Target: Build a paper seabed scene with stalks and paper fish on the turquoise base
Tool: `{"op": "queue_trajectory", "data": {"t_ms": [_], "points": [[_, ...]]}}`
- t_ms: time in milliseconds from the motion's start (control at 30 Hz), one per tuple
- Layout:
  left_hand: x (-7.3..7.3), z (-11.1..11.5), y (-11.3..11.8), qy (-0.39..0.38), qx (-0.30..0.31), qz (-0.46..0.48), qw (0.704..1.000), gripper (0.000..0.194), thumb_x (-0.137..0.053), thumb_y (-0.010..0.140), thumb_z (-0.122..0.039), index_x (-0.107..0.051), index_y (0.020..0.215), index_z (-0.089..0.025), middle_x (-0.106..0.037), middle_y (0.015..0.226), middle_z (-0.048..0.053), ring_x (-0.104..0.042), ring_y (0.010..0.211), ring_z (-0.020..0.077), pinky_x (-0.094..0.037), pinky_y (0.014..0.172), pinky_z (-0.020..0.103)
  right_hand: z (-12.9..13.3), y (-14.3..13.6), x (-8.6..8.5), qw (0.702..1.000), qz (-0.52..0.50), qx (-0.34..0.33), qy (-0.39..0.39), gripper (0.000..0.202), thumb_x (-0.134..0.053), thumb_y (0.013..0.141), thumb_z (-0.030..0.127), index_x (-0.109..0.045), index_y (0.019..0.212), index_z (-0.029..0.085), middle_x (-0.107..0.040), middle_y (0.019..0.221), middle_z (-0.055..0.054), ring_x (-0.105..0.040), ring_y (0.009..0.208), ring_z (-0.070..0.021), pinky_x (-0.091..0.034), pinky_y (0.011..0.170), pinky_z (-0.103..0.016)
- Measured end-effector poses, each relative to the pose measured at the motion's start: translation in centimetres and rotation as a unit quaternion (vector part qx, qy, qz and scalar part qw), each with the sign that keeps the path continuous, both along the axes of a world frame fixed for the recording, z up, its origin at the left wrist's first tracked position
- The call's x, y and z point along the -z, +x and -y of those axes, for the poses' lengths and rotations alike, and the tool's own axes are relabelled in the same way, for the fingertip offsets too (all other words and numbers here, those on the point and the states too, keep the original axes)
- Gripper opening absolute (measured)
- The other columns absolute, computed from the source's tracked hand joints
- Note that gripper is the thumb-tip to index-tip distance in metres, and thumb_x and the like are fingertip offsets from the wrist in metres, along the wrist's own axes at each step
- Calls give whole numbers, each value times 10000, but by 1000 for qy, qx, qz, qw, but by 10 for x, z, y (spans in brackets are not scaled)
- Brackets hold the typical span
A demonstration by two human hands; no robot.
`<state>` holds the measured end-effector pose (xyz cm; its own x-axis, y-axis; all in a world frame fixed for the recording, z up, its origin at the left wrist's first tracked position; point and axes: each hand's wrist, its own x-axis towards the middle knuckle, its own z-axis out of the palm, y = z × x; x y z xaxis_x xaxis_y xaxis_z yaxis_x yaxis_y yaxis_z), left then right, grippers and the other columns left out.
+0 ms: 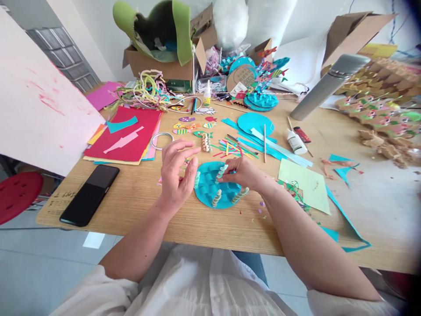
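On the table in front of me lies a round blue woven paper disc (207,193). Several pale green twisted strips stand or lean on it, among them one twisted strip (216,198) at the front and another (240,195) at the right edge. My right hand (241,172) pinches a twisted strip (221,172) over the disc's far part, thumb and index finger closed on it. My left hand (177,175) hovers at the disc's left side, fingers apart and holding nothing. Partly behind its thumb is one more twisted strip (197,180).
Beyond the disc are a beige twisted bundle (206,142), paper fish (187,119), coloured strips (230,148) and a blue circle (255,124). A phone (90,195) and red paper (131,131) lie left; a glue bottle (296,142), green sheet (305,184) and tilted flask (329,87) are right.
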<state>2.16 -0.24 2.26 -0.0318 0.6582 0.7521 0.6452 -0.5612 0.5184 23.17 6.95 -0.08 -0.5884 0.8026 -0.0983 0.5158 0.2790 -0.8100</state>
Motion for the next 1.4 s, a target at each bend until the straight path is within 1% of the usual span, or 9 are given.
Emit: {"op": "queue_trajectory", "data": {"t_ms": [300, 433, 567, 833, 933, 1033, 1167, 1267, 1400], "points": [[2, -1, 1, 7, 9, 28, 1000, 185, -513, 940, -240, -651, 1060, -211, -648, 1110, 58, -574, 1133, 196, -452, 1029, 419, 0, -1, 1, 1000, 9, -6, 1, 187, -739, 669, 382, -747, 659, 195, -638, 647, -17, -533, 617, -132, -385, 560, -251], [3, -2, 1, 0, 3, 20, 1000, 181, -510, 942, -258, -651, 1046, -216, -653, 1102, 56, -580, 1130, 198, -462, 1019, 420, -1, -2, 2, 1000, 12, -5, 8, 187, -741, 661, 372, -726, 611, 193, -630, 619, -11, -532, 607, -127, -371, 544, -242], [4, -2, 0, -7, 1, 14, 1000, 182, -503, 948, -269, -649, 1043, -215, -651, 1100, 59, -583, 1128, 197, -469, 1014, 417, -1, -2, 3, 1000, 14, -3, 18, 191, -737, 659, 374, -723, 609, 190, -633, 615, -10, -540, 614, -128, -365, 542, -238], [3, -1, 0, 7, -4, 12, 1000, 179, -500, 947, -271, -648, 1034, -217, -654, 1092, 54, -576, 1136, 202, -459, 1020, 425, -2, -2, 6, 999, 25, -1, 21, 199, -736, 652, 374, -714, 597, 184, -609, 581, -7, -517, 587, -119, -348, 528, -231], [-1, 3, 1, 36, -11, 2, 999, 166, -515, 933, -233, -645, 1034, -213, -661, 1079, 56, -589, 1097, 198, -465, 995, 420, -3, -2, 7, 999, 28, 0, 20, 201, -731, 656, 372, -709, 596, 182, -588, 569, -1, -500, 573, -114, -344, 522, -229], [-6, 12, 3, 62, -25, -30, 997, 164, -535, 908, -192, -644, 1029, -211, -672, 1028, 57, -608, 1011, 194, -463, 950, 410, -2, -2, 7, 999, 28, 2, 18, 188, -731, 655, 364, -713, 609, 183, -589, 575, 1, -495, 567, -112, -346, 520, -230], [-5, 20, 3, 75, -41, -59, 995, 158, -570, 879, -180, -643, 1017, -206, -661, 987, 61, -607, 951, 196, -455, 915, 398, -1, -3, 6, 1000, 26, 4, 15, 171, -738, 654, 343, -722, 622, 176, -619, 603, -9, -512, 573, -119, -361, 526, -236], [-3, 19, 2, 44, -38, -56, 997, 171, -596, 871, -195, -643, 1035, -188, -655, 1013, 72, -594, 988, 205, -452, 927, 393, 0, -3, 5, 1000, 27, 6, 13, 161, -743, 653, 330, -729, 634, 170, -636, 618, -14, -525, 585, -123, -374, 538, -238], [-8, 11, 1, -56, 3, -71, 996, 192, -654, 857, -280, -645, 1030, -197, -680, 1004, 49, -592, 993, 201, -461, 923, 372, 1, -4, 4, 999, 41, 13, 9, 164, -735, 662, 324, -729, 652, 161, -637, 621, -9, -516, 590, -116, -373, 543, -228]]}}
